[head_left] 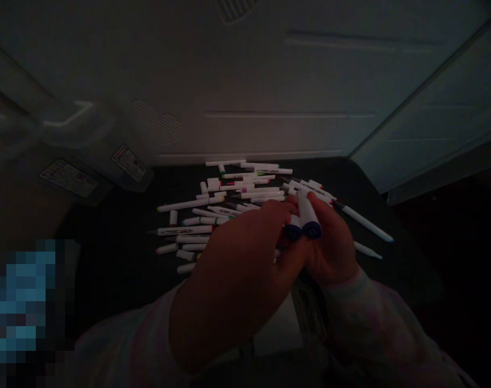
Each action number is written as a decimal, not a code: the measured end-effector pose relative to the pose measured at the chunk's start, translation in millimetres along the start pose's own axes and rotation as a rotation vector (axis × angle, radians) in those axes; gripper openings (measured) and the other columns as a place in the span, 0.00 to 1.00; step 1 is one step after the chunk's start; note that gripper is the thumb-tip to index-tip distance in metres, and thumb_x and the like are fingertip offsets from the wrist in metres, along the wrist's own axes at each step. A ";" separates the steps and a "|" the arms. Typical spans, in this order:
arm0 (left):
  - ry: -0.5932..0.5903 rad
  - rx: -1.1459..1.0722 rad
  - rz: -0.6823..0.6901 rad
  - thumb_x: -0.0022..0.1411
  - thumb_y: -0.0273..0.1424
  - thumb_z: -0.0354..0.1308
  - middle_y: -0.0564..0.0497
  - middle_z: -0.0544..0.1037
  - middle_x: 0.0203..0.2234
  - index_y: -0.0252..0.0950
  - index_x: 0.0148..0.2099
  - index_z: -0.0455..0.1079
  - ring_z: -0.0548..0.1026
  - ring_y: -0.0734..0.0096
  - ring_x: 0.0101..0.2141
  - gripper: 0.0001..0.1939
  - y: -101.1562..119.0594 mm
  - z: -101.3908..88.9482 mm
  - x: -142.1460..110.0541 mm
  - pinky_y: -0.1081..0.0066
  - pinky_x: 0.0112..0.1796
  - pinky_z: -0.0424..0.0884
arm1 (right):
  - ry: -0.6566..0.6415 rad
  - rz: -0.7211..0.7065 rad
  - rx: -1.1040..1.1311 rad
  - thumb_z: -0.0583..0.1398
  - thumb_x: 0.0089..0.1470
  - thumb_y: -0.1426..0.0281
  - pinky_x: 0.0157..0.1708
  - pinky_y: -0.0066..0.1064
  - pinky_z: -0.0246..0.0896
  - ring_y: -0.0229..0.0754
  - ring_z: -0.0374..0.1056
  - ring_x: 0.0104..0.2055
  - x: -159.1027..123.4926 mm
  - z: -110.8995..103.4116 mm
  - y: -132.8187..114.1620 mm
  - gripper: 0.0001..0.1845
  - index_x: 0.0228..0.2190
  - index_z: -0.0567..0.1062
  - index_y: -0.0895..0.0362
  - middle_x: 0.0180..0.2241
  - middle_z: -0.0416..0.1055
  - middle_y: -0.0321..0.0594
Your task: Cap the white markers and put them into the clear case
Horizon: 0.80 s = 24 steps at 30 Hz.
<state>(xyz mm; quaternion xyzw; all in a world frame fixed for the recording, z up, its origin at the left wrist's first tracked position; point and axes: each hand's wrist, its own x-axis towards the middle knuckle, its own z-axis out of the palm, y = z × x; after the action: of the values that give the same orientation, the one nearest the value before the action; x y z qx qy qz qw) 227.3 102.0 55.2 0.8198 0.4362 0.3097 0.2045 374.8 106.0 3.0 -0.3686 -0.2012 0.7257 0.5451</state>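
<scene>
My hands meet over a dark table, the fingers of both closed around two white markers with dark blue ends. The upper marker lies against the fingers of my right hand, its blue end towards me. Close beside it, the lower marker is mostly covered by the thumb and fingers of my left hand. The hands touch or nearly touch, and their overlap hides part of each grip. Many loose white markers with coloured tips and separate caps are spread behind and beside my hands.
A pale upright panel stands behind the dark tabletop, with another panel angled at right. At left are clear containers with printed labels. A whitish flat surface and a clear case lie below my hands. The scene is dim.
</scene>
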 end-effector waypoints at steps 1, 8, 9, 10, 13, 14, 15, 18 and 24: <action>0.003 0.011 0.008 0.55 0.34 0.53 0.56 0.74 0.22 0.42 0.36 0.68 0.72 0.72 0.23 0.05 -1.0 0.4 -0.6 0.74 0.27 0.66 | 0.003 -0.001 -0.010 0.50 0.54 0.60 0.23 0.24 0.62 0.35 0.61 0.27 0.2 -0.1 0.3 0.10 0.31 0.63 0.54 0.28 0.60 0.36; 0.030 0.040 -0.012 0.53 0.35 0.56 0.56 0.72 0.21 0.41 0.31 0.67 0.71 0.72 0.24 0.04 -14.2 -5.2 -4.3 0.74 0.26 0.65 | -0.031 -0.020 0.123 0.51 0.55 0.63 0.28 0.23 0.63 0.31 0.63 0.27 2.5 1.8 -0.1 0.08 0.29 0.64 0.54 0.27 0.62 0.33; 0.034 0.028 -0.049 0.52 0.35 0.56 0.56 0.72 0.21 0.40 0.30 0.66 0.71 0.72 0.24 0.05 -17.9 -8.1 -5.6 0.74 0.26 0.65 | -0.030 -0.024 0.119 0.52 0.55 0.63 0.29 0.24 0.63 0.32 0.64 0.28 2.6 2.1 0.0 0.08 0.29 0.64 0.55 0.27 0.63 0.33; 0.034 0.001 -0.098 0.52 0.36 0.57 0.56 0.72 0.21 0.40 0.29 0.66 0.71 0.73 0.23 0.05 -22.6 -11.4 -7.3 0.74 0.26 0.65 | -0.028 -0.035 0.095 0.52 0.55 0.62 0.30 0.25 0.64 0.32 0.65 0.28 2.7 2.3 0.5 0.09 0.29 0.64 0.54 0.27 0.64 0.33; 0.024 -0.228 -0.304 0.50 0.36 0.59 0.56 0.73 0.21 0.39 0.32 0.66 0.72 0.73 0.23 0.08 -42.4 -21.2 -14.5 0.74 0.25 0.66 | -0.089 -0.128 -0.021 0.54 0.54 0.59 0.21 0.24 0.59 0.32 0.61 0.20 2.8 2.4 4.8 0.11 0.30 0.63 0.53 0.21 0.62 0.30; 0.030 -0.347 -0.375 0.49 0.36 0.59 0.56 0.74 0.22 0.38 0.33 0.66 0.72 0.73 0.23 0.09 -50.4 -23.7 -17.0 0.74 0.25 0.66 | -0.131 -0.151 -0.050 0.54 0.54 0.57 0.17 0.22 0.54 0.30 0.55 0.16 3.0 2.2 7.0 0.12 0.31 0.64 0.53 0.18 0.59 0.28; 0.055 -0.457 -0.447 0.49 0.35 0.59 0.55 0.75 0.23 0.38 0.34 0.66 0.72 0.73 0.24 0.10 -58.7 -25.6 -19.2 0.74 0.25 0.67 | -0.177 -0.152 -0.070 0.53 0.55 0.56 0.14 0.21 0.48 0.29 0.49 0.13 3.5 2.0 9.4 0.13 0.32 0.65 0.53 0.16 0.56 0.27; 0.201 -0.698 -0.570 0.49 0.33 0.59 0.57 0.73 0.21 0.37 0.34 0.66 0.71 0.75 0.23 0.09 -80.8 -26.9 -22.9 0.75 0.25 0.66 | -0.275 -0.033 -0.103 0.50 0.57 0.56 0.14 0.22 0.42 0.27 0.41 0.12 6.4 0.6 16.5 0.15 0.36 0.66 0.54 0.16 0.53 0.26; 0.239 -1.126 -0.562 0.44 0.29 0.61 0.57 0.71 0.19 0.34 0.31 0.66 0.68 0.79 0.20 0.10 -101.0 -18.5 -23.7 0.77 0.23 0.63 | -0.309 0.089 -0.177 0.50 0.58 0.63 0.16 0.23 0.44 0.28 0.48 0.15 13.6 -5.9 24.0 0.14 0.38 0.69 0.60 0.18 0.58 0.30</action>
<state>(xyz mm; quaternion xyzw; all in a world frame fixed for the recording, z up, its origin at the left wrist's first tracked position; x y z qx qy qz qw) 145.0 137.4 -0.3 0.4010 0.4248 0.5151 0.6272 362.0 110.3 -21.7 -0.3077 -0.3292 0.7764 0.4406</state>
